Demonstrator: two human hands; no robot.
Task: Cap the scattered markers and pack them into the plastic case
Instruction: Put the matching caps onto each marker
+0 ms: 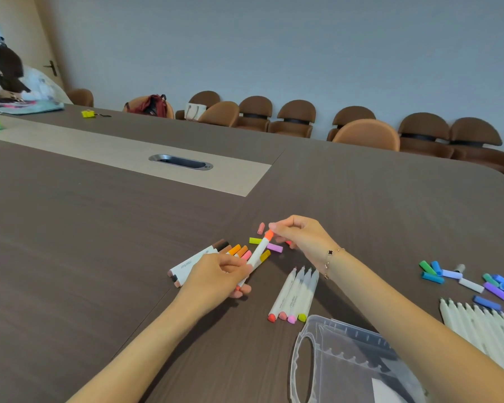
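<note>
While left hand (216, 276) grips marker (256, 254), right hand (300, 237) pinches orange cap (269, 235).

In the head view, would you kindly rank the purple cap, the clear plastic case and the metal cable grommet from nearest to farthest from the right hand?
From the right hand:
1. Purple cap, on the table just below its fingers.
2. Clear plastic case, toward the person, under the right forearm.
3. Metal cable grommet, far up the table in the light strip.

Arms: 2 bare forearms, no sleeves in view
Left hand (216, 274): bare, no ring or watch visible
Right hand (301, 237): bare
Right wrist: thin rose-gold chain bracelet (330, 257) with 1 dark four-petal clover charm
</note>
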